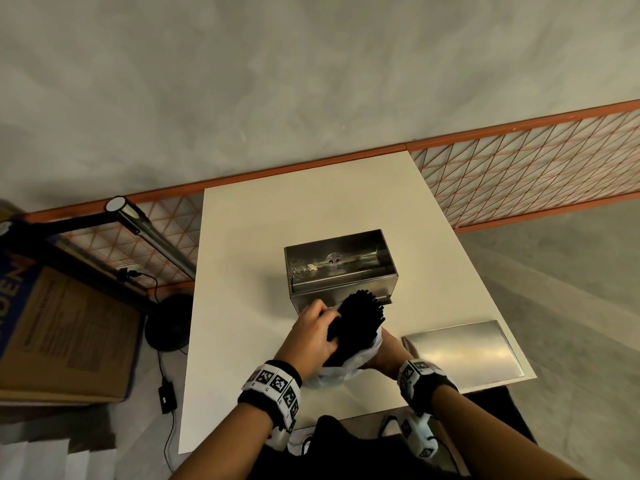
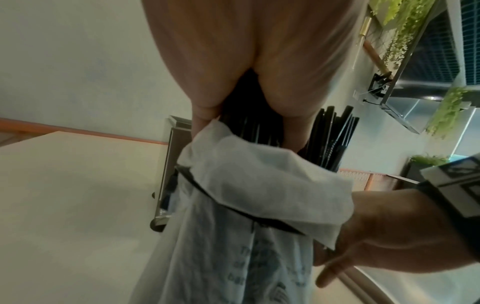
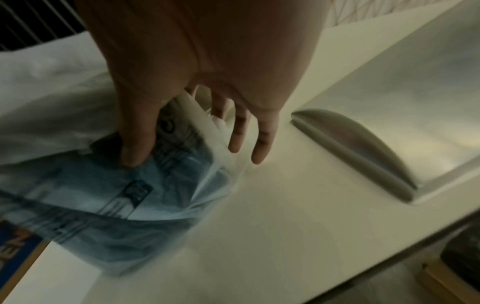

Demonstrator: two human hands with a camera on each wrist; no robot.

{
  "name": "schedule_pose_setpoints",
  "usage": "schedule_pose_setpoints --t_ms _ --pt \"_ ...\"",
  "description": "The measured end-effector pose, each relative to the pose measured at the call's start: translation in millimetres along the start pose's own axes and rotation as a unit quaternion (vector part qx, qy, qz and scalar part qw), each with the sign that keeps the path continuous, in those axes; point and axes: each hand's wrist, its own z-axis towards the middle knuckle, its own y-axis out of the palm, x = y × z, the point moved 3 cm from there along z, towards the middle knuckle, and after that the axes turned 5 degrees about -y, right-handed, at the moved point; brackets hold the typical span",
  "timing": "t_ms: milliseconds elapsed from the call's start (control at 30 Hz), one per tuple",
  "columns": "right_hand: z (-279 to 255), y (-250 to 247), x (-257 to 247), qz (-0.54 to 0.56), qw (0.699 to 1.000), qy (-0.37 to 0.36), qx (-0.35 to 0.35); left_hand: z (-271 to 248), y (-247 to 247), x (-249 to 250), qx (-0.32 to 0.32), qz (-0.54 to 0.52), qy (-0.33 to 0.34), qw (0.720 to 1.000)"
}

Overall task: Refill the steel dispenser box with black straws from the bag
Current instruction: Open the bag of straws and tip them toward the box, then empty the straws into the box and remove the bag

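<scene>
straws: fat bundle of black straws [image 1: 356,323], upper half sticking out of the bag mouth, tips fanned toward the box. Sits just off the box's near side, about mid-table.
bag: thin whitish plastic bag [image 2: 249,185] with blue print, top cuff folded down round the bundle. Lower end looks to be down at the table, but it's too blurry in the right wrist view to say whether it's actually touching.
left hand: left hand [image 1: 313,332] is wrapped round the exposed straws from the left side, fingers curled into the bundle, thumb on the near side. Proper grip on the straws themselves, not the plastic.
right hand: right hand [image 3: 197,86] has hold of the bag lower down on the right side. Thumb presses into the printed plastic; the other fingers [image 3: 261,142] hang fairly straight on the far side of it, tips near the table.
box: steel dispenser box [image 1: 341,268] stands open-topped in the middle of the table [image 1: 263,237]. Only its metal inner mechanism shows inside from the head view.
lid: flat steel lid [image 1: 464,351] lies on the table near the right edge toward the near right corner, just beside the right hand, apart from the box.
around the table: orange mesh railing [image 1: 519,174] along the far edge, a cardboard box [image 1: 65,334] on the floor to the left, plus a black round-based stand [image 1: 169,323] with cables by the left edge.
</scene>
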Motion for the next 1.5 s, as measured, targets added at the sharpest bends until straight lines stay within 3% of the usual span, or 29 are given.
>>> schedule_pose_setpoints --t_ms 133,333,433,567,667,867,933,1033,1267,1500 --pt "0 -5 -27 -0.092 0.994 -0.056 0.001 -3 -8 3 0.007 -0.029 0.008 1.0" --pt "-16 -51 -69 -0.113 0.986 -0.106 0.061 12 -50 -2 0.093 -0.096 -0.003 0.991" --pt "-22 -75 -81 -0.16 0.981 -0.1 0.052 24 -72 3 0.131 -0.142 0.017 0.981" --pt "-29 -116 -93 -0.151 0.973 -0.122 0.128 38 -91 19 0.168 -0.209 0.029 0.963" --pt "-32 -148 -107 -0.167 0.957 -0.149 0.184 54 -93 28 0.163 -0.272 -0.016 0.948" --pt "-16 -199 -136 -0.346 0.907 -0.125 0.207 73 -94 37 0.105 -0.474 -0.1 0.868" --pt "-15 -209 -145 -0.36 0.896 -0.165 0.201 81 -91 35 0.092 -0.491 -0.115 0.858" --pt "-7 -217 -164 -0.393 0.889 -0.162 0.169 93 -84 32 0.076 -0.503 -0.138 0.85" --pt "33 -195 -173 -0.451 0.879 -0.13 0.081 103 -61 22 0.118 -0.635 -0.233 0.727" --pt "63 -175 -170 -0.479 0.867 -0.134 0.042 100 -38 1 0.135 -0.655 -0.259 0.697"
